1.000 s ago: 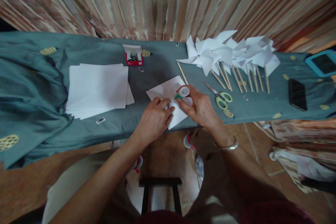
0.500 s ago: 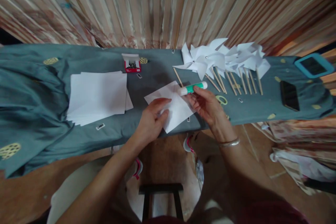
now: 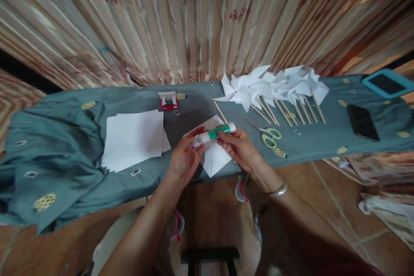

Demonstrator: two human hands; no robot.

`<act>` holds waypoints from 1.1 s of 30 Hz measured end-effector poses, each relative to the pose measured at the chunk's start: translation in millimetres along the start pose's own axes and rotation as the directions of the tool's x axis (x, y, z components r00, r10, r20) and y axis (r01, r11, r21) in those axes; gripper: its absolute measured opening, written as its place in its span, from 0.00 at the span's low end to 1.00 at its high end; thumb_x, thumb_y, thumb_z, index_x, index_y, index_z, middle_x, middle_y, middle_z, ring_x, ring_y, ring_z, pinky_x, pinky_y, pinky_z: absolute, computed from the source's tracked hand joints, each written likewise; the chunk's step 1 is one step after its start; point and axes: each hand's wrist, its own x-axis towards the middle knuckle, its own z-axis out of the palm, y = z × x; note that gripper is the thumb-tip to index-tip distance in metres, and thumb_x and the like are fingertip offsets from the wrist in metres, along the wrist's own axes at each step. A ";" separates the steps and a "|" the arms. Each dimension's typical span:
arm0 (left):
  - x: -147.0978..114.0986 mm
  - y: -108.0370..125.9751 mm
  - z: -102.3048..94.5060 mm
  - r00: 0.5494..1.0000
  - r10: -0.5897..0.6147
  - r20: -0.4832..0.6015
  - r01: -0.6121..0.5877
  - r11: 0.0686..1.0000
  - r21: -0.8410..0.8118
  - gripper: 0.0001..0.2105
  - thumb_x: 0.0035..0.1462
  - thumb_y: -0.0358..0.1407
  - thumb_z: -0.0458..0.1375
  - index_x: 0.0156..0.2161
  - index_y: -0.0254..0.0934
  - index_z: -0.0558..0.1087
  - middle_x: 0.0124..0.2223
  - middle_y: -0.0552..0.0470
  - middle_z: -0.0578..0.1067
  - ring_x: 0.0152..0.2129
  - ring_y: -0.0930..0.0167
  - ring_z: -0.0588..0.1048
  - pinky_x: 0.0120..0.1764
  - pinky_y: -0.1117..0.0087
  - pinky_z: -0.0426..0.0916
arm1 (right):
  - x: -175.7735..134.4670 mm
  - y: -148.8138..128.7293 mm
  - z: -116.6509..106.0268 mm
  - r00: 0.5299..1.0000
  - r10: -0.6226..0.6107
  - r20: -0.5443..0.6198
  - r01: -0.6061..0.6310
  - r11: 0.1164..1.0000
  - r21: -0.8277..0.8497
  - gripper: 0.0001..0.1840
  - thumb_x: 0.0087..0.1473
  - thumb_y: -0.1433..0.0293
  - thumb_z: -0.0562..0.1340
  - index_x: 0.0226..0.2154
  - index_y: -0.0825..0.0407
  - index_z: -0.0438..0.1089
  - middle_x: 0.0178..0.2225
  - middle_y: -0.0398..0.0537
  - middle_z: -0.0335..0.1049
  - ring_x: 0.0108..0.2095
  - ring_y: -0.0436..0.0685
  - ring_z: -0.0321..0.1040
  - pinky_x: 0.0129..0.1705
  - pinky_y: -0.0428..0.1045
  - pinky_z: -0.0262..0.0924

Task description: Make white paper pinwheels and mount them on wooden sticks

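Observation:
A green and white glue stick [image 3: 213, 133] is held level above a folded white paper square [image 3: 215, 159]. My right hand [image 3: 241, 148] grips its green barrel between thumb and fingers. At its other end, the fingers of my left hand [image 3: 186, 155] close around the white tip; whether that is a cap is too small to tell. The paper lies on the cloth beneath both hands, crease lines showing and part of it covered. Just right of my right hand are scissors [image 3: 270, 137] with light green handles, blades apart. A loose wooden stick [image 3: 220, 111] lies behind the paper.
A stack of white sheets [image 3: 136, 140] lies at left, with an open red box of small metal pieces [image 3: 168, 101] behind it. Several paper pinwheels [image 3: 250, 87] on sticks lie back right. A dark phone [image 3: 362, 123] and blue-framed tablet [image 3: 388, 83] are far right.
My left hand has left the paper and taken hold of the glue stick's white end. My right hand has brought the stick left and closer. The scissors now show fully.

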 end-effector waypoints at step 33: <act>-4.2 12.2 -7.6 0.959 0.278 -0.051 -0.266 0.948 0.176 0.19 0.40 0.45 0.70 0.35 0.33 0.77 0.33 0.50 0.80 0.28 0.73 0.75 0.35 0.71 0.68 | -6.7 32.6 31.1 0.971 0.198 0.133 -0.193 0.980 -0.049 0.21 0.33 0.59 0.76 0.28 0.56 0.78 0.24 0.47 0.77 0.22 0.46 0.70 0.26 0.40 0.63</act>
